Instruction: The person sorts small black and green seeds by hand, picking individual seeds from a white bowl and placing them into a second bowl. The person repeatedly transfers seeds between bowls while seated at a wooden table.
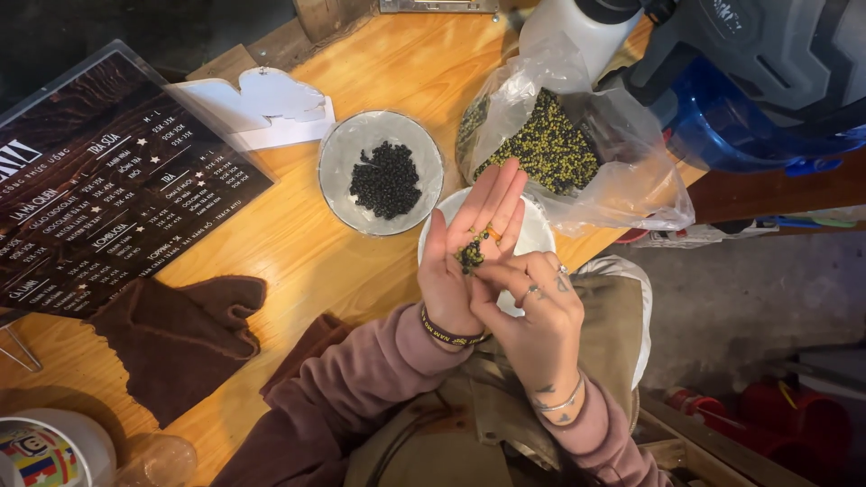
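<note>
My left hand [465, 261] is held palm up with fingers stretched, cupping a small heap of mixed dark and green beans [471, 252]. My right hand [532, 311] reaches in from the right, its fingertips pinching at the beans in the palm. Both hands hover over a white bowl [537, 233] at the table's edge. A glass bowl [343, 171] to the left holds a pile of black beans [386, 179]. A clear plastic bag [622, 171] of mixed beans lies open behind the white bowl.
A dark laminated menu board [108, 180] lies on the wooden table [298, 261] at left, with brown gloves [180, 338] below it. A white holder [262, 104] is behind. A blue and grey container [758, 81] stands at the right. A printed cup [45, 446] sits bottom left.
</note>
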